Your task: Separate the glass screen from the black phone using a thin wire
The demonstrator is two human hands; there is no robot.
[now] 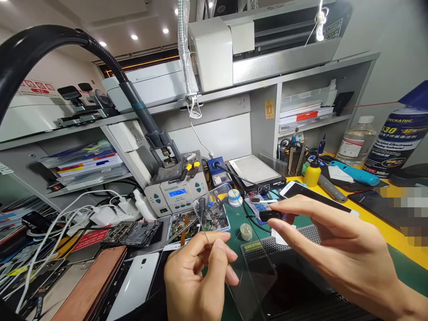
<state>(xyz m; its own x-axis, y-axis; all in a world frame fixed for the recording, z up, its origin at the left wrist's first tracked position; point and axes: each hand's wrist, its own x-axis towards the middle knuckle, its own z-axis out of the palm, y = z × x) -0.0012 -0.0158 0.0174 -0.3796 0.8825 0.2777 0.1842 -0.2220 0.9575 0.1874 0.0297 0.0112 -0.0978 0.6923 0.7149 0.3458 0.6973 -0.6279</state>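
Observation:
My left hand (200, 272) pinches the edge of a clear, phone-shaped screen protector (245, 261) between thumb and fingers. The sheet is tilted above the green mat (230, 218). To its right is my right hand (337, 240), thumb and index finger apart. A small black piece (270, 216) shows between those fingertips; whether they touch it I cannot tell. Under the hands lies a glossy black panel (294, 285), partly hidden. Behind the sheet stands a small clear jar (246, 232).
At the left lie a white phone (135, 285), a brown panel (92, 287) and tangled white cables (47, 249). A soldering station (177, 196) and a tray of circuit boards (214, 218) stand behind. To the right are a yellow bottle (312, 174) and a spray can (394, 133).

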